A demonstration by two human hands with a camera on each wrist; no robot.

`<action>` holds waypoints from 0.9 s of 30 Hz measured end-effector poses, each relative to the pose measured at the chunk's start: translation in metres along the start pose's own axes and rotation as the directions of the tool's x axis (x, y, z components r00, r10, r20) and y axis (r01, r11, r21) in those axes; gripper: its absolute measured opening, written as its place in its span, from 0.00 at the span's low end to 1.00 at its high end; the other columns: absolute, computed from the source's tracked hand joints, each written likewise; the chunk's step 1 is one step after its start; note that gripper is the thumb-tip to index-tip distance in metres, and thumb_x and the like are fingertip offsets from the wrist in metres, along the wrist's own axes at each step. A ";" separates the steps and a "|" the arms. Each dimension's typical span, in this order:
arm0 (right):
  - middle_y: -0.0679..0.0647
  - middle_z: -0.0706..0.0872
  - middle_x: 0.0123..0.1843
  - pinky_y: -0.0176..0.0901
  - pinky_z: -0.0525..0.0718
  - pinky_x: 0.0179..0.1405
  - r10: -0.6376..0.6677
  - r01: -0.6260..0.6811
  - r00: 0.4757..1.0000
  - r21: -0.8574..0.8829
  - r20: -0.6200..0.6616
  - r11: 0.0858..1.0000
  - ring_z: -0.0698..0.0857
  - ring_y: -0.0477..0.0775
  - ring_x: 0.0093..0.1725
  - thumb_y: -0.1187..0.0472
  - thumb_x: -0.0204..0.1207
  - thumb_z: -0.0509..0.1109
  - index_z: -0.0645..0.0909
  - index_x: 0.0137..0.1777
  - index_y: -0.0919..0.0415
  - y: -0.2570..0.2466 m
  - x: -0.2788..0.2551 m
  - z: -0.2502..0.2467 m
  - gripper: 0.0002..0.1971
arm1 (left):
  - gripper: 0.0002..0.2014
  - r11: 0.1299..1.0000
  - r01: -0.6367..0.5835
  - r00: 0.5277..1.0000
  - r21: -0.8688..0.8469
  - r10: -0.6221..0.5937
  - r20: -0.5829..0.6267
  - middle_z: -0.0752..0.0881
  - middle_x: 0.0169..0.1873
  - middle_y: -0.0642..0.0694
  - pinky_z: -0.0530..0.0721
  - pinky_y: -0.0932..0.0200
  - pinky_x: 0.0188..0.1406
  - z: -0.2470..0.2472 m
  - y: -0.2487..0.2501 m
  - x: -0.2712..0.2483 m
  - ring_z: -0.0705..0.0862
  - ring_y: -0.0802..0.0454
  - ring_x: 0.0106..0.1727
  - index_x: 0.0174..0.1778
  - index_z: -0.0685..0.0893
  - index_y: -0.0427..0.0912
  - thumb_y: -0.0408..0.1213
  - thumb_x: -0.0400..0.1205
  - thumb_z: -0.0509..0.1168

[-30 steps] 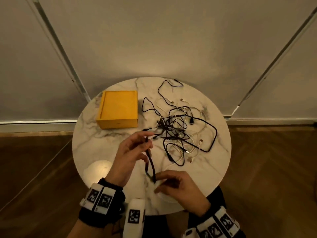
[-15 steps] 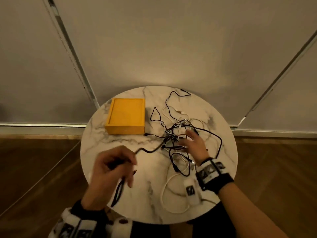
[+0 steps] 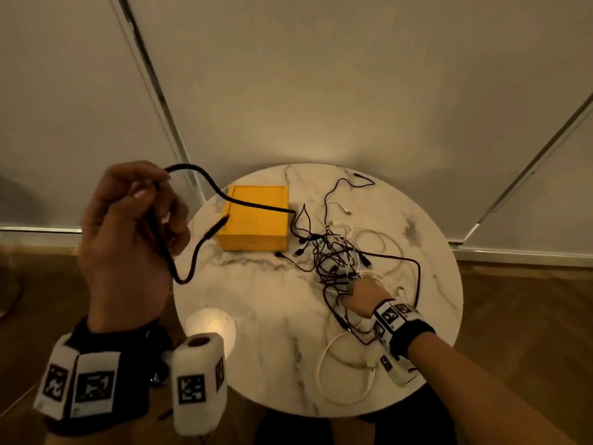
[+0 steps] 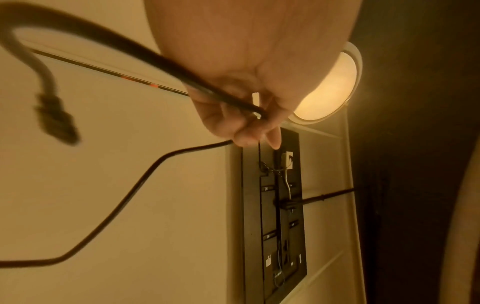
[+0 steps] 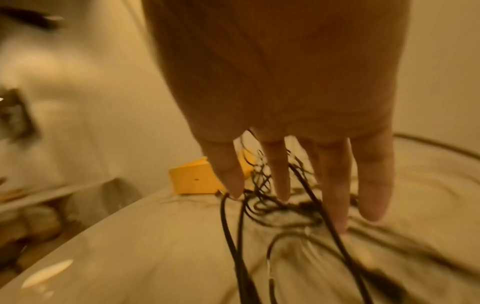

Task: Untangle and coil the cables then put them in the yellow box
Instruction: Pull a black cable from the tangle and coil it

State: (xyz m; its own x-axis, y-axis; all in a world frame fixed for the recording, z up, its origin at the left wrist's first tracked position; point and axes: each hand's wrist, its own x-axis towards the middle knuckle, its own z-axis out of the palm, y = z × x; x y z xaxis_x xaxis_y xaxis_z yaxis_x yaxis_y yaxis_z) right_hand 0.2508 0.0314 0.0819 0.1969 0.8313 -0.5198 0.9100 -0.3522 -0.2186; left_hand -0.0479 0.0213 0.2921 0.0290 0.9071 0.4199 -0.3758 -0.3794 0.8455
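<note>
A tangle of black and white cables (image 3: pixel 337 261) lies on the right half of the round marble table (image 3: pixel 256 300). The yellow box (image 3: pixel 256 220) stands closed at the table's back left. My left hand (image 3: pixel 128 226) is raised high to the left of the table and grips a thick black cable (image 3: pixel 205 181); the cable runs over the box into the tangle, and its plug end (image 4: pixel 55 123) dangles free. My right hand (image 3: pixel 362 297) lies on the near side of the tangle, its straight spread fingers (image 5: pixel 280 181) pressing down on the cables (image 5: pixel 259 205).
A loose white cable loop (image 3: pixel 346 374) lies near the table's front edge. A lamp's bright reflection (image 3: pixel 210 329) shows on the front left of the marble. Grey wall panels rise behind; wooden floor surrounds the table. A ceiling lamp (image 4: pixel 327 86) shows in the left wrist view.
My left hand has risen up and to the left, pulling the black cable out of the tangle. My right hand went from the front edge onto the tangle and stays pressed there.
</note>
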 end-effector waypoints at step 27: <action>0.58 0.86 0.56 0.44 0.84 0.37 -0.372 0.258 0.928 0.719 0.001 0.646 0.87 0.52 0.44 0.63 0.82 0.66 0.79 0.66 0.63 -0.050 0.006 -0.003 0.14 | 0.13 0.937 0.223 0.971 -0.269 -0.188 0.150 0.60 0.25 0.50 0.55 0.68 0.20 -0.015 -0.010 -0.038 0.57 0.57 0.21 0.37 0.78 0.42 0.42 0.62 0.72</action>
State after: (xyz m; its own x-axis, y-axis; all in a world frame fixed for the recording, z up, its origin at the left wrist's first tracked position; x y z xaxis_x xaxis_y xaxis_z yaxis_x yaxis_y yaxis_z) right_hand 0.2073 0.0552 0.0923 -0.1560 0.9023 -0.4020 0.3761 -0.3220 -0.8688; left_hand -0.0594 -0.0064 0.2633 0.2372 0.9245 0.2984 -0.5949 -0.1046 0.7970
